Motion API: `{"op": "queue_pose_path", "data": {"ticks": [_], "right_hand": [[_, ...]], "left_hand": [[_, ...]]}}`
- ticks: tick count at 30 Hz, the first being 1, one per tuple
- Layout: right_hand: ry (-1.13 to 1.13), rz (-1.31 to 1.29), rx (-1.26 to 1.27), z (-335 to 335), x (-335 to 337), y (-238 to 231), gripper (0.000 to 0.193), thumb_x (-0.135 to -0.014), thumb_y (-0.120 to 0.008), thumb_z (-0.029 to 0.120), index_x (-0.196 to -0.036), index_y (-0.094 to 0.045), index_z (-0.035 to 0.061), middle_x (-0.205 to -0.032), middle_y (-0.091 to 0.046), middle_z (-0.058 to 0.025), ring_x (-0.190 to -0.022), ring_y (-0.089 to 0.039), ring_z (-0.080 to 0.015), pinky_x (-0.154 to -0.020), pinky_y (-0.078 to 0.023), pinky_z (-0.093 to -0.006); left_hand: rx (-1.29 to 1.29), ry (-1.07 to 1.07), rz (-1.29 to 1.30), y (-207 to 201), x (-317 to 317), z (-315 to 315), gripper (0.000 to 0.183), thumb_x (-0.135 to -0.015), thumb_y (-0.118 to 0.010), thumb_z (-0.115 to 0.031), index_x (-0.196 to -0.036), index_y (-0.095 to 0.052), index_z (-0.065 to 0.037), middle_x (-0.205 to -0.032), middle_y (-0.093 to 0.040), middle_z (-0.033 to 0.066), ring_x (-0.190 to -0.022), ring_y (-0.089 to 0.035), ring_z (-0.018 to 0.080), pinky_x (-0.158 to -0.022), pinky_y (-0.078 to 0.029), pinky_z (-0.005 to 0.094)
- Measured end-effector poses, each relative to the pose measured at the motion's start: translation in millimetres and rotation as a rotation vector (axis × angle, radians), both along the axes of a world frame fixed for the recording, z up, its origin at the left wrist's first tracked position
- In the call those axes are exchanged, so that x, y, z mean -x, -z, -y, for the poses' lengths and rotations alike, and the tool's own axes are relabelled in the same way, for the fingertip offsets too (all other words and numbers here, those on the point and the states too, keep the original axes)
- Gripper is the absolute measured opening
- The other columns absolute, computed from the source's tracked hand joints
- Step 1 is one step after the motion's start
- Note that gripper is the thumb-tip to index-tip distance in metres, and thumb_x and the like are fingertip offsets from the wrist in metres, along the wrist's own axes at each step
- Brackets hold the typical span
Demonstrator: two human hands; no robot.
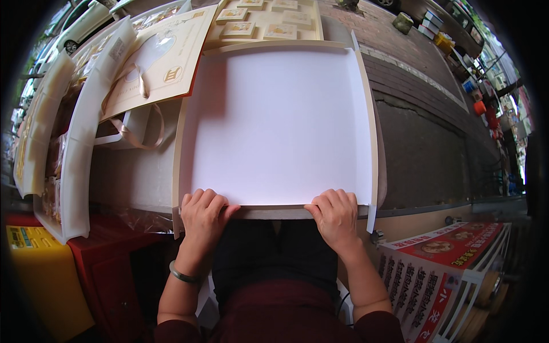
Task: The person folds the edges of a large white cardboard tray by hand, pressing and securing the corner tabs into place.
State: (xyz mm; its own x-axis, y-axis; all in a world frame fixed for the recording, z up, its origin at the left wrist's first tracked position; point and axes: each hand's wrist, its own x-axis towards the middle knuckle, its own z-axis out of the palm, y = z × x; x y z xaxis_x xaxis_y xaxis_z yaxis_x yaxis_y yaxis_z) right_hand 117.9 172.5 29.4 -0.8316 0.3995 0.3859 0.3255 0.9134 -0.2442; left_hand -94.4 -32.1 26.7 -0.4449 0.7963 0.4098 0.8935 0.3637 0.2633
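Note:
A shallow cardboard box point(280, 126), white inside with cream outer edges, lies on the grey table in front of me. Its left, right and far walls stand up; at the near right corner a narrow flap point(372, 219) sticks out toward me. My left hand point(203, 214) is closed on the near edge close to the left corner, fingers curled over the top and thumb pointing inward. Toward the right corner, my right hand point(336, 214) pinches the same edge in a mirrored way. The fingertips are partly hidden. A bangle point(182, 272) circles my left wrist.
A cream gift bag point(177, 68) with ribbon handles overlaps the box's far left corner. Behind lies a cream tray point(314, 28) holding several small boxes. White plastic bins point(86, 154) of wrapped goods stand left. A red cabinet point(106, 274), yellow container point(48, 280) and printed sign point(423, 280) flank me.

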Motion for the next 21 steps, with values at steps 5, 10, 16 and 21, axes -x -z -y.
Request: {"op": "queue_pose_path", "data": {"ticks": [5, 10, 16, 21], "right_hand": [[0.016, -0.062, 0.019, -1.9, 4.2, 4.0, 0.029, -0.080, -0.081, 0.030, -0.077, -0.057, 0.0133, -0.074, -0.054, 0.0005, -0.069, -0.050, -0.0197, -0.069, -0.035, -0.0349], [-0.032, -0.057, 0.004, -9.0, 8.5, 4.5, 0.032, -0.080, -0.081, 0.032, -0.076, -0.056, 0.0136, -0.072, -0.051, 0.0008, -0.067, -0.048, -0.0188, -0.067, -0.034, -0.0344], [-0.030, -0.012, -0.042, 9.6, 3.1, 6.1, 0.028, -0.075, -0.084, 0.021, -0.090, -0.061, 0.0120, -0.088, -0.056, -0.0018, -0.082, -0.054, -0.0207, -0.075, -0.038, -0.0368], [-0.054, -0.130, -0.030, 37.9, 30.2, 11.2, 0.035, -0.071, -0.086, 0.020, -0.094, -0.061, 0.0133, -0.092, -0.056, -0.0001, -0.085, -0.055, -0.0188, -0.076, -0.040, -0.0361]], "left_hand": [[-0.044, -0.026, -0.003, 0.0, 0.4, -4.1, 0.036, -0.077, -0.081, -0.036, -0.071, -0.054, -0.013, -0.072, -0.050, 0.0016, -0.070, -0.051, 0.0228, -0.065, -0.035, 0.0373], [0.019, 0.005, -0.005, 0.8, 8.1, -6.2, 0.037, -0.076, -0.081, -0.036, -0.070, -0.053, -0.012, -0.071, -0.049, 0.0020, -0.071, -0.051, 0.0227, -0.065, -0.036, 0.0370], [0.051, 0.102, -0.128, 0.3, -6.1, -10.0, 0.032, -0.077, -0.079, -0.033, -0.078, -0.055, -0.013, -0.079, -0.051, 0.0025, -0.075, -0.053, 0.0217, -0.068, -0.037, 0.0368], [0.009, 0.113, -0.142, 8.7, -27.8, -23.3, 0.029, -0.079, -0.078, -0.032, -0.083, -0.056, -0.013, -0.084, -0.054, 0.0015, -0.075, -0.053, 0.0203, -0.068, -0.037, 0.0365]]}}
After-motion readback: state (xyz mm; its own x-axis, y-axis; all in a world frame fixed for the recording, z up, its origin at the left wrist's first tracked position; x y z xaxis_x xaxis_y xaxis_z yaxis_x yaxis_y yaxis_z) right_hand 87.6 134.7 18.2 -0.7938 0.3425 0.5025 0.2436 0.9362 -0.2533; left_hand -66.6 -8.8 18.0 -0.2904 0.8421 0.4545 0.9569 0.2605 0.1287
